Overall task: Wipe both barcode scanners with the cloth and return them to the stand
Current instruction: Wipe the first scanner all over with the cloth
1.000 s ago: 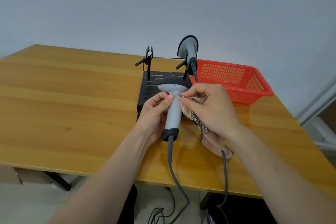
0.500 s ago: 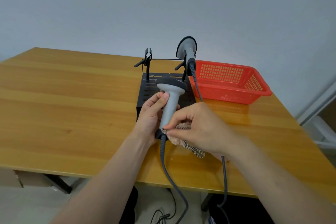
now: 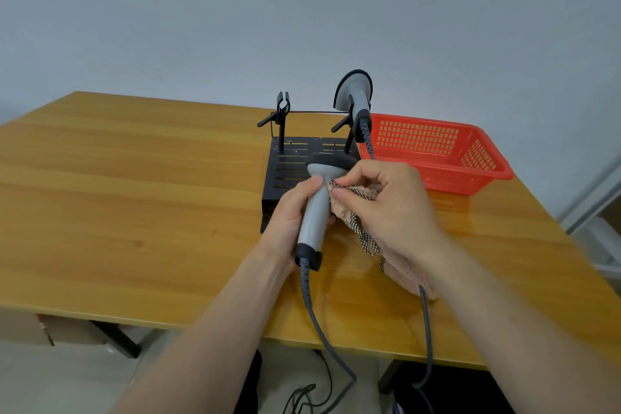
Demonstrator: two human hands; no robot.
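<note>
Head view. The left grip [image 3: 289,222] is wrapped round the handle of a grey barcode scanner [image 3: 316,212], with the thumb lying up the near side. The scanner is held above the worktop [image 3: 134,195], in front of the stand [image 3: 289,165], right of middle. Its dark-rimmed head points away toward the stand and its dark butt end points toward the person.

The right grip [image 3: 389,212] pinches a pink cloth [image 3: 339,207] with checked trim between thumb and fingers. The cloth is pressed to the right side of the handle just under the head, and its loose end trails under the wrist onto the worktop.

The scanner's cable [image 3: 312,312] drops from the butt end over the near edge.

The stand is black with a slotted base, and it sits toward the far edge. Its left cradle [image 3: 282,107] holds nothing. The right cradle carries the second scanner [image 3: 354,94], head up, with its own cable [image 3: 426,329] running forward under the right forearm and off the near edge.

A red mesh basket [image 3: 420,121] sits by the far right corner, just beside the stand — whether the two touch I cannot tell.
</note>
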